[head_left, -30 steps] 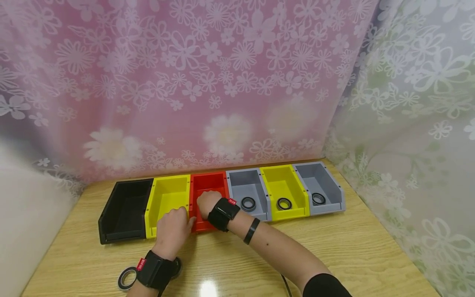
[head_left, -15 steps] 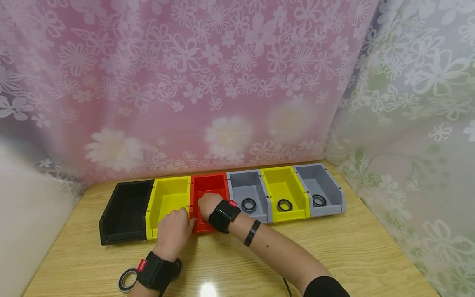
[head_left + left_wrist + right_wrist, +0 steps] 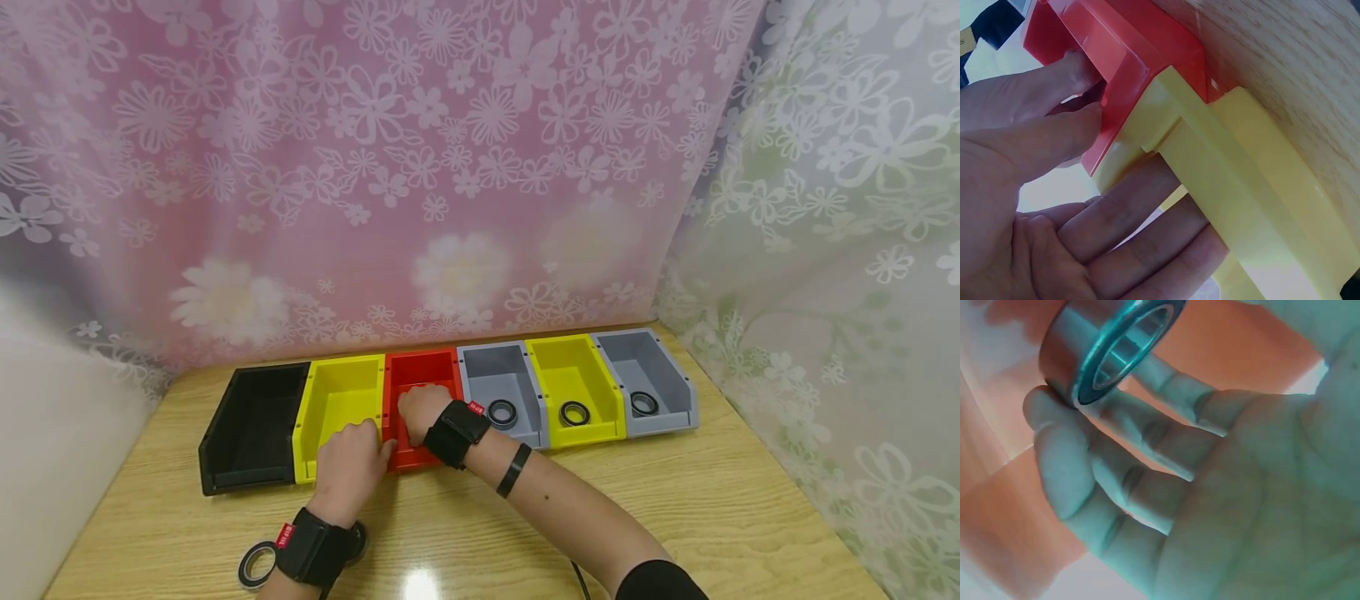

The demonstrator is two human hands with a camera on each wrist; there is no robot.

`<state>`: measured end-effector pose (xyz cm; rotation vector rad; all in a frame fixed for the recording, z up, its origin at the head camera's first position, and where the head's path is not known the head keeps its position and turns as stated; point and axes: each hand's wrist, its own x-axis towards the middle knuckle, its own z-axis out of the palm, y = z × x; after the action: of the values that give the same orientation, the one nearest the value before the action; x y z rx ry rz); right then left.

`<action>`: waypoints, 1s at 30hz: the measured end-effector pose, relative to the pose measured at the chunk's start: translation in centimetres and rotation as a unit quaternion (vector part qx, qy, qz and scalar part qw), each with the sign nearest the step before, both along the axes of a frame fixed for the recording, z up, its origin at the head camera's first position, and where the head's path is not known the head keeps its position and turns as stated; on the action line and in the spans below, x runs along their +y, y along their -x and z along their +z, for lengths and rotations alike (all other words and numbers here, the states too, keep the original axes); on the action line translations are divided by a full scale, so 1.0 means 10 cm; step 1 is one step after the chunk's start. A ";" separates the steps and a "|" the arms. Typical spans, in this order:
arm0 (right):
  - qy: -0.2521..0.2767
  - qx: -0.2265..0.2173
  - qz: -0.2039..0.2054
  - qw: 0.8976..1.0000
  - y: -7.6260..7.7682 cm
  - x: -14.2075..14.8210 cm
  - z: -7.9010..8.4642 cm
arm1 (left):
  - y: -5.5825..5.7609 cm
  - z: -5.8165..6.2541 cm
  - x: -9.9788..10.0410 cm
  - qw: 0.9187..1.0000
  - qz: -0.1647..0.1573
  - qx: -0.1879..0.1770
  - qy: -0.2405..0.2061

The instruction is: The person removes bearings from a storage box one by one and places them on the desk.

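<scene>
My right hand [image 3: 422,412] reaches down into the red bin [image 3: 425,361]. In the right wrist view its curled fingers hold a ball bearing [image 3: 1072,347] near their tips; the head view hides that bearing behind the hand. My left hand [image 3: 348,471] grips the adjoining walls of the yellow bin [image 3: 347,371] and the red one. Seen from the left wrist, the thumb [image 3: 1054,140] lies against the red side while several fingers [image 3: 1147,244] reach into the yellow bin.
A black bin [image 3: 251,433] ends the row at left. Right of the red bin stand a grey bin [image 3: 495,360], another yellow bin [image 3: 562,354] and another grey bin [image 3: 630,346], each with one bearing. One more bearing [image 3: 244,569] lies on the table beside my left wrist strap.
My right wrist has shifted very slightly to the right, with the hand still inside the red bin. The left hand and the bins keep their places.
</scene>
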<state>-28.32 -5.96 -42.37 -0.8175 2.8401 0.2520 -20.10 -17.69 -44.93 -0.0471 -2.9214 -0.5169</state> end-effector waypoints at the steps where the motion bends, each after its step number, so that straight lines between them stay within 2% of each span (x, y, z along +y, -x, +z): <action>1: 0.004 -0.002 0.001 1.000 0.00 0.00 0.02 | 0.00 0.00 0.00 1.000 0.000 0.003 0.002; 7: 0.032 -0.021 0.004 0.999 -0.04 0.03 0.13 | -0.01 -0.02 0.00 1.000 -0.003 0.018 0.004; 18: 0.076 -0.029 0.022 0.996 -0.14 0.10 0.32 | -0.01 -0.02 -0.01 1.000 -0.006 0.018 -0.006; 30: 0.112 -0.007 0.051 0.992 -0.40 0.24 0.50 | -0.02 -0.01 -0.02 1.000 -0.006 0.008 -0.010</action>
<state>-24.37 -3.58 -37.39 -1.0040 2.8524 -0.0620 -19.90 -17.85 -45.00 -0.0655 -2.9011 -0.5444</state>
